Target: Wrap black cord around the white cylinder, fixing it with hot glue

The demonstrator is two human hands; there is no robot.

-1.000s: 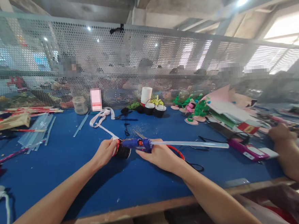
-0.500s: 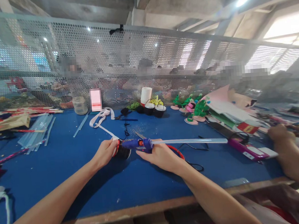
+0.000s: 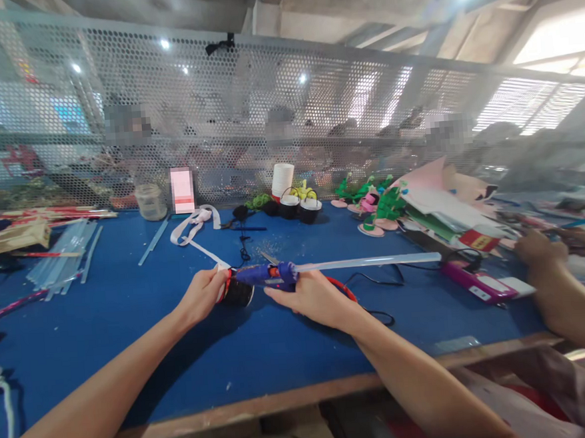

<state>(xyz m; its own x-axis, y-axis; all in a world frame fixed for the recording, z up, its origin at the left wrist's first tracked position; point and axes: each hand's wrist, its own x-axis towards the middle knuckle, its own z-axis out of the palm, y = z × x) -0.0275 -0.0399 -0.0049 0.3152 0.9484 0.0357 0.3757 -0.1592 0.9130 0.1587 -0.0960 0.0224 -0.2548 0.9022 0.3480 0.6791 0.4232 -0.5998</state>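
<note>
My left hand point(image 3: 202, 295) is closed on a small black cup point(image 3: 241, 294) tipped on its side, with a red band near one end. A white ribbon point(image 3: 205, 253) runs from my left fingers back to a loose heap on the table. Wrapped round the handle of a blue hot glue gun point(image 3: 264, 274) is my right hand point(image 3: 323, 300). The gun's nozzle points left and lies at the cup's red band; whether it touches cannot be made out. Out of the gun's back a long clear glue stick point(image 3: 370, 261) sticks to the right.
Two black cups with handles point(image 3: 311, 211) stand at the back beside a stack of white cups point(image 3: 282, 179). Loose glue sticks point(image 3: 62, 255) lie left. Green craft plants point(image 3: 386, 206) and a purple power strip point(image 3: 477, 283) are right. Another person's hand point(image 3: 540, 252) works at far right.
The view has shifted slightly. The back end of the glue gun, with its glue stick, has risen a little. Both hands keep their holds.
</note>
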